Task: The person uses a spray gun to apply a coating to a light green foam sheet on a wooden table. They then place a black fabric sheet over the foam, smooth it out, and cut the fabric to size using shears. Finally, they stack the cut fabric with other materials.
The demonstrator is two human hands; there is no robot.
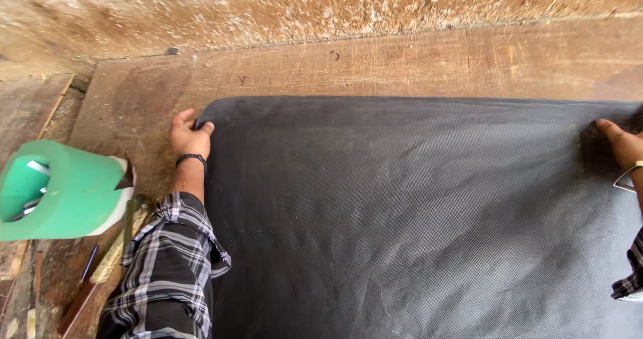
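Observation:
A large sheet of dark grey woven fabric (415,218) lies spread flat over a worn wooden table (375,64). My left hand (188,135) pinches the fabric's far left corner, thumb on top of the cloth; a black band circles that wrist and a plaid sleeve covers the forearm. My right hand (621,145) rests on the fabric near its far right corner, fingers pressing down on the cloth. A metal watch or bracelet shows at that wrist.
A green plastic container (57,190) with metal tools inside sits at the left edge. A blue pen (90,264) and wooden strips lie below it. A rough, stained wall (268,7) runs along the table's far side.

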